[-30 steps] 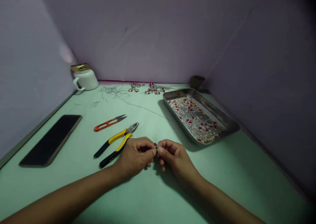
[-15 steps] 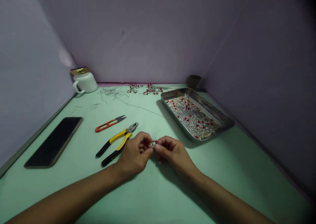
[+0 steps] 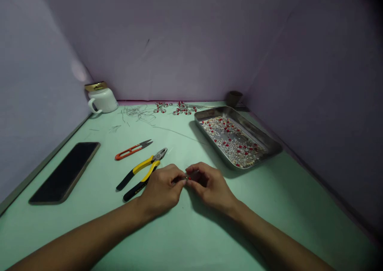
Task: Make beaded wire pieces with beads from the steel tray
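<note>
My left hand (image 3: 161,189) and my right hand (image 3: 209,185) meet low over the green table (image 3: 185,239), fingertips pinched together. Between them sits a tiny beaded piece (image 3: 188,178) with a red bead and silvery parts, on what looks like thin wire. Both hands pinch it, the fingers curled closed. Yellow-handled pliers (image 3: 142,173) lie just left of my left hand. Orange thread snips (image 3: 133,149) lie a little farther back.
A steel tray (image 3: 269,145) of red and pearl beads stands at right. Finished bead clusters (image 3: 179,108) and loose wire (image 3: 136,112) lie at the back. A white mug (image 3: 102,97) is back left, a dark phone (image 3: 66,171) at left, a small dark cup (image 3: 234,98) near the corner.
Both hands have turned the small beaded piece and lowered slightly toward the table. The right fingers now curl over the top of it.
</note>
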{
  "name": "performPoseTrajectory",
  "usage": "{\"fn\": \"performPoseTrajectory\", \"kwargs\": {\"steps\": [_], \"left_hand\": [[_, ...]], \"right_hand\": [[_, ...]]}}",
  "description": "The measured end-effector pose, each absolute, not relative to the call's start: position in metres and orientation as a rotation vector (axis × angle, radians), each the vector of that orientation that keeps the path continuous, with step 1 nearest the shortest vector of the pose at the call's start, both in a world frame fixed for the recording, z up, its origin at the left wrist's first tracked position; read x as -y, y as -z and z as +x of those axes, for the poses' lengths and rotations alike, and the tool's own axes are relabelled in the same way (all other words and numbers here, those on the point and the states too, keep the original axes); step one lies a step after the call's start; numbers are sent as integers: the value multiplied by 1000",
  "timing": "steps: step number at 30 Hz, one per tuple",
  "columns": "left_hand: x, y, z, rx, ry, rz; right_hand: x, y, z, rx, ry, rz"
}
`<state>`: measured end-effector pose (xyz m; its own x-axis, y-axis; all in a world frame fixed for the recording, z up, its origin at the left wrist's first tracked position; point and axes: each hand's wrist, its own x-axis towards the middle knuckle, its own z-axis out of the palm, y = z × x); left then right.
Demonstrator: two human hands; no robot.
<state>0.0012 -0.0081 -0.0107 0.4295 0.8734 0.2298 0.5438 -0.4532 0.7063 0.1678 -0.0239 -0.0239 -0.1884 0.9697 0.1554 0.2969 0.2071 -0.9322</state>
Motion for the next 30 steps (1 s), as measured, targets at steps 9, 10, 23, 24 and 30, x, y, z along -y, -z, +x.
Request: {"fn": "performPoseTrajectory", "kwargs": {"steps": [9, 10, 23, 24, 30], "left_hand": [[11, 11, 3, -1242, -713, 2310], [10, 11, 3, -1239, -728, 2321], [4, 5, 4, -1260, -688, 2220], [3, 5, 2, -1205, -713, 2192], [-2, 9, -3, -1158, -732, 1811]], "right_hand": [[24, 26, 167, 1961, -700, -1195], [24, 26, 166, 1979, -690, -1209], [22, 25, 166, 1864, -918, -1250], [21, 26, 167, 1758, -974, -1231], [12, 23, 163, 955, -1311, -1122]]}}
